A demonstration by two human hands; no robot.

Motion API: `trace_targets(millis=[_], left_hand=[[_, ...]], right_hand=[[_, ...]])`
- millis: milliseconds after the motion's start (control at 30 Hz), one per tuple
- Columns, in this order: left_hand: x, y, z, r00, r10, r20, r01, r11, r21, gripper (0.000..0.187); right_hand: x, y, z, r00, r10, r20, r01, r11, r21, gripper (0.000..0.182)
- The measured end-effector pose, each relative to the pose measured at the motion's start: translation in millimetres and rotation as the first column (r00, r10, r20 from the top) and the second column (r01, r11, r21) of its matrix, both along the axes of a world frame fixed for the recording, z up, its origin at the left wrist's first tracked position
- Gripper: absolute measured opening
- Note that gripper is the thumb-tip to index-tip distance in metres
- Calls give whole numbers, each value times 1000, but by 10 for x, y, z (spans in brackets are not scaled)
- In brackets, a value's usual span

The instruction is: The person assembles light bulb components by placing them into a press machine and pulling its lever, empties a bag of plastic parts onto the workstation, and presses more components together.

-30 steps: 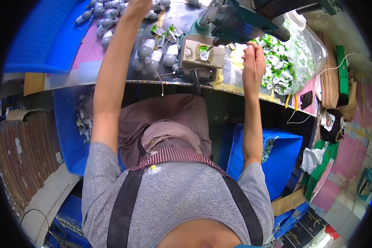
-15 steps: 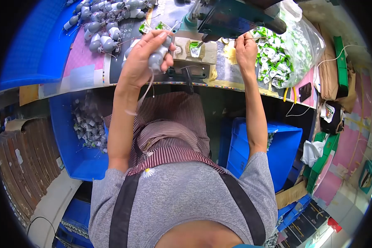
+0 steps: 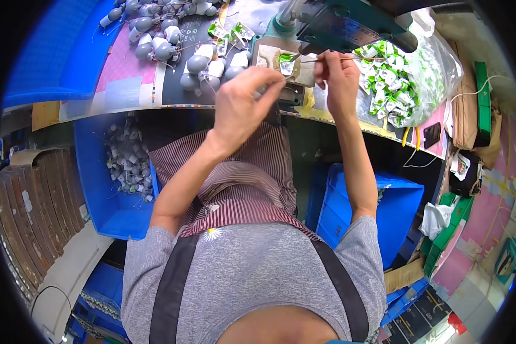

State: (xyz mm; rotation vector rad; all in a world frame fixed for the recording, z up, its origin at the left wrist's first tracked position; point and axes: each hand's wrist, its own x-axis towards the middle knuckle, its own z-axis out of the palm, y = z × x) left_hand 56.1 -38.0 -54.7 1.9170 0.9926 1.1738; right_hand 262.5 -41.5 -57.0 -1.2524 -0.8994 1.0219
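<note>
Pinching a thin wire, the right hand (image 3: 337,71) sits just under the green press (image 3: 350,26), while the left hand (image 3: 243,106) is curled shut around a small grey bulb-shaped part (image 3: 262,92) — mostly hidden in the fist — just beside the fixture block (image 3: 284,63). Fingers this close to the press head risk a nip, and the wire could slip or snag on the loose grey parts (image 3: 203,66) lying on the bench (image 3: 126,86) beyond the left hand.

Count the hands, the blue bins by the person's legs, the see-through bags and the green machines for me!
Hands: 2, left hand and right hand
Blue bins by the legs: 2
See-through bags: 1
Green machines: 1
Total: 6
</note>
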Motion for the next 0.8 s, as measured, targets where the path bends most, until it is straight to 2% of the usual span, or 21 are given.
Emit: trace_targets(millis=[33, 67, 167, 200, 300, 400, 533, 600, 633, 700, 767, 800], left_hand=[[25, -53, 12, 1000, -4, -14, 4, 1000, 4, 13], [30, -83, 24, 994, -12, -106, 16, 999, 34, 16], [71, -132, 47, 990, 12, -142, 1, 996, 93, 18], [94, -146, 51, 995, 42, -92, -32, 994, 106, 17], [70, -164, 15, 997, 15, -71, -19, 998, -61, 16], [11, -94, -80, 1000, 21, -7, -21, 1000, -16, 14], [-13, 3, -44, 993, 103, -59, -99, 993, 63, 9], [-15, 69, -3, 988, 112, -109, -108, 993, 47, 12], [-10, 99, -1, 984, 116, -134, -112, 993, 38, 13], [29, 154, -80, 992, 100, -77, -109, 987, -115, 16], [72, 196, -105, 996, 92, 3, -87, 952, -295, 17], [75, 216, -96, 996, 88, 6, -80, 930, -359, 19]], right_hand=[[-84, -20, -2, 993, -34, 111, 36, 999, -17, 28], [-129, -16, -30, 986, -28, 163, 26, 1000, 14, 28], [-194, 4, -44, 925, -7, 380, -14, 998, 54, 28], [-208, 5, -38, 888, -2, 459, -26, 998, 54, 29], [-257, 10, -29, 876, 9, 482, -23, 999, 23, 27], [-270, 13, -21, 855, 2, 519, -18, 1000, 25, 25], [-328, 3, 32, 803, -36, 595, 5, 999, 54, 24], [-317, 11, 12, 751, -35, 660, 8, 999, 44, 24], [-295, 23, -12, 805, -12, 593, 3, 1000, 16, 25], [-253, 56, -27, 894, 28, 447, -13, 999, -35, 25], [-238, 20, 96, 985, 17, 172, -7, 998, -60, 36], [-140, 8, 130, 996, 87, 36, -85, 996, -40, 30]])
